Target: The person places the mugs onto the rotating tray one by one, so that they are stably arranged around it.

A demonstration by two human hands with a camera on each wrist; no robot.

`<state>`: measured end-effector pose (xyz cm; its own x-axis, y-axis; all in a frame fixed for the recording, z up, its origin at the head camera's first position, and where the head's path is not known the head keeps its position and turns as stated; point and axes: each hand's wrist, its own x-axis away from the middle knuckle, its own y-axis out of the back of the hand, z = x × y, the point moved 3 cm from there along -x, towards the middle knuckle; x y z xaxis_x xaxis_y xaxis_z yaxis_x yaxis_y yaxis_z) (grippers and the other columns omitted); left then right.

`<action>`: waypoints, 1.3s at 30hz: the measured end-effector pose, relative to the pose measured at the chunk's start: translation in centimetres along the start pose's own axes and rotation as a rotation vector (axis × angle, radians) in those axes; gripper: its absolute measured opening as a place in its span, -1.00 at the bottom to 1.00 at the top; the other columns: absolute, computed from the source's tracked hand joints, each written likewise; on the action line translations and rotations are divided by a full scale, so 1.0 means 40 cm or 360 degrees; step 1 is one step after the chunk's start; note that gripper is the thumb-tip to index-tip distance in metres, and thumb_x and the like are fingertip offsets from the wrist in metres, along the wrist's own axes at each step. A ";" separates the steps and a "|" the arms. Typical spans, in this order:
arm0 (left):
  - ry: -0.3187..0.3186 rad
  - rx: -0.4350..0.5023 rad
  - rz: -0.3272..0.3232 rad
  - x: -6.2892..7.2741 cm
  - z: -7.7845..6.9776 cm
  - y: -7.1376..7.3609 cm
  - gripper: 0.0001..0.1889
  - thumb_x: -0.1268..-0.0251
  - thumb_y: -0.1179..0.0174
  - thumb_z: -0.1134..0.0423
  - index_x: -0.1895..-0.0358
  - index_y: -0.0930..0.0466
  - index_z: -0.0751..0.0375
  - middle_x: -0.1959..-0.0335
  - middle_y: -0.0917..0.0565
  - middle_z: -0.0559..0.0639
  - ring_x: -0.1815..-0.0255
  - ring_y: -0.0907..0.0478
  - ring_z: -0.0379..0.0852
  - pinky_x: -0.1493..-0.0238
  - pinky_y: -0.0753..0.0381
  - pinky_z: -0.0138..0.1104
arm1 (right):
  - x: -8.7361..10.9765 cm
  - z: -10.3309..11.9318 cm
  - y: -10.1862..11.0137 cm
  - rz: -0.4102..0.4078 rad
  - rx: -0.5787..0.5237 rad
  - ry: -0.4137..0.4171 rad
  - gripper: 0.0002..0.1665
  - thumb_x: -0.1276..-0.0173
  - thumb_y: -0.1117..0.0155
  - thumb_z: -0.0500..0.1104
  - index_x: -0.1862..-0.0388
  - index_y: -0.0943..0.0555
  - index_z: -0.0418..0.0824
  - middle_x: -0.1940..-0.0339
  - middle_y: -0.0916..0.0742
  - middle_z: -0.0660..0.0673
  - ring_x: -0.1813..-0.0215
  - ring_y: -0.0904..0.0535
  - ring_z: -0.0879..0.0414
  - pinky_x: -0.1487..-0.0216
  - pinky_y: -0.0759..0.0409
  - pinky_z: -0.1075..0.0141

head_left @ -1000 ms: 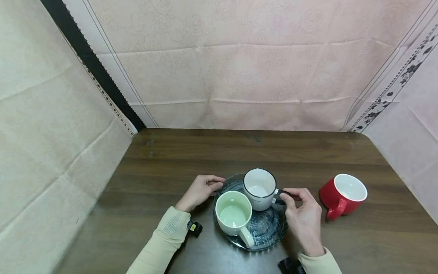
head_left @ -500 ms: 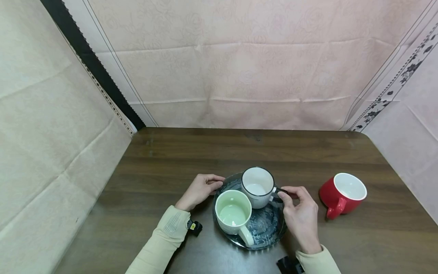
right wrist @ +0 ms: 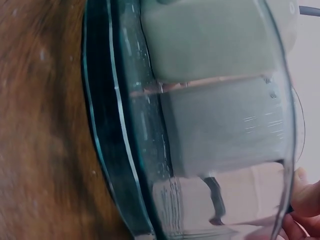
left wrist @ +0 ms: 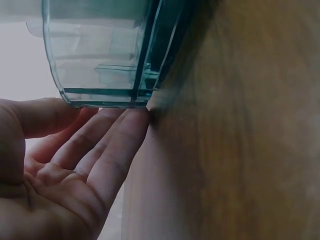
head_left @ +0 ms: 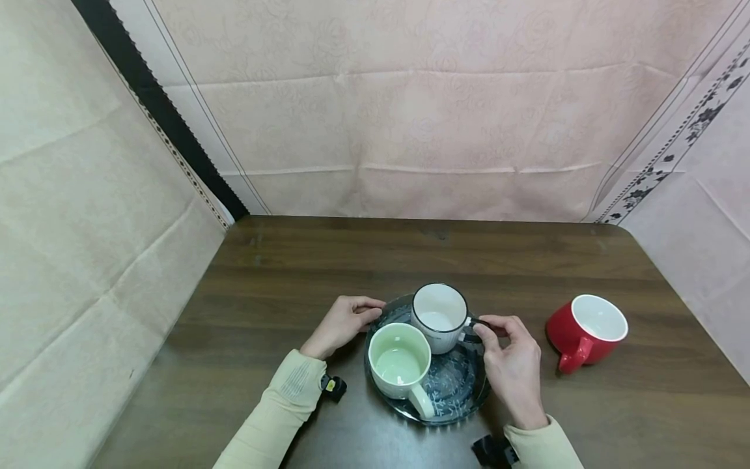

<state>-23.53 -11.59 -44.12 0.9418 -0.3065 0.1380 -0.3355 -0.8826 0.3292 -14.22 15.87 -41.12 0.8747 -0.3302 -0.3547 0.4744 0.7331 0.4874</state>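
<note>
A round, bluish clear-glass dish (head_left: 454, 391) rests on the table, carrying two mugs. The pale green mug (head_left: 400, 361) stands at its left, handle toward the front. Behind it is a white mug (head_left: 439, 309) with a black rim; my right hand (head_left: 514, 368) pinches its black handle between thumb and fingers. In the right wrist view the white mug (right wrist: 225, 130) shows through the glass wall, with part of the right hand (right wrist: 307, 200) at the edge. My left hand (head_left: 342, 326) touches the dish's left side; its extended fingers (left wrist: 115, 155) meet the glass wall.
To the right of my right hand a red mug (head_left: 586, 342) with a white inside sits on the brown wooden table (head_left: 293, 260). Pale cloth (head_left: 410, 130) hangs behind the table and at both sides.
My right hand and the white mug have shifted slightly left over the dish. The left hand, the dish, the green mug and the red mug stay in place.
</note>
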 end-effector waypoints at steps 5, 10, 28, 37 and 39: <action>0.0027 -0.0022 -0.0001 0.001 0.000 0.001 -0.78 -0.41 -0.18 0.22 -0.04 -0.69 0.08 -0.02 -0.67 0.02 0.01 -0.63 -0.10 0.09 -0.67 -0.25 | -0.006 -0.001 -0.001 -0.0006 -0.0003 0.0023 -0.81 -0.23 -0.42 -0.28 0.15 -0.71 -0.23 0.25 -0.68 -0.09 0.25 -0.54 0.11 0.42 -0.52 0.45; 0.0026 -0.0020 -0.0002 0.001 0.000 0.001 -0.78 -0.41 -0.18 0.21 -0.03 -0.69 0.08 -0.03 -0.67 0.02 0.01 -0.62 -0.11 0.08 -0.67 -0.26 | -0.008 -0.003 -0.009 0.0021 -0.0017 0.0011 -0.81 -0.24 -0.42 -0.26 0.15 -0.71 -0.22 0.24 -0.69 -0.07 0.24 -0.55 0.12 0.38 -0.53 0.46; 0.0018 -0.0032 -0.0014 0.000 0.003 0.000 -0.78 -0.41 -0.18 0.21 -0.03 -0.70 0.05 -0.04 -0.66 0.00 0.00 -0.61 -0.12 0.09 -0.67 -0.26 | -0.013 -0.004 -0.021 0.0118 -0.0039 -0.0041 -0.75 -0.28 -0.40 -0.17 0.07 -0.68 -0.18 0.13 -0.69 -0.10 0.14 -0.55 0.11 0.24 -0.53 0.46; 0.0033 -0.0042 -0.0014 0.003 0.003 0.001 -0.78 -0.43 -0.15 0.20 -0.03 -0.70 0.01 -0.06 -0.65 -0.01 -0.01 -0.60 -0.11 0.06 -0.66 -0.24 | -0.014 -0.008 -0.004 0.0229 0.0033 -0.0226 -0.53 -0.30 -0.36 0.09 -0.03 -0.62 -0.19 0.19 -0.64 -0.14 0.17 -0.53 0.01 0.29 -0.54 0.39; 0.0031 -0.0044 -0.0010 0.002 0.002 0.000 -0.78 -0.43 -0.15 0.20 -0.03 -0.70 0.00 -0.06 -0.65 -0.01 0.00 -0.60 -0.11 0.06 -0.66 -0.24 | -0.015 -0.007 0.000 0.0269 0.0049 -0.0261 -0.50 -0.29 -0.33 0.16 -0.02 -0.64 -0.17 0.29 -0.64 -0.14 0.27 -0.54 0.02 0.35 -0.55 0.35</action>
<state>-23.43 -11.63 -44.17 0.9435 -0.2936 0.1537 -0.3300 -0.8744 0.3558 -14.77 16.21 -41.14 0.9452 -0.2984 -0.1328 0.3205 0.7686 0.5537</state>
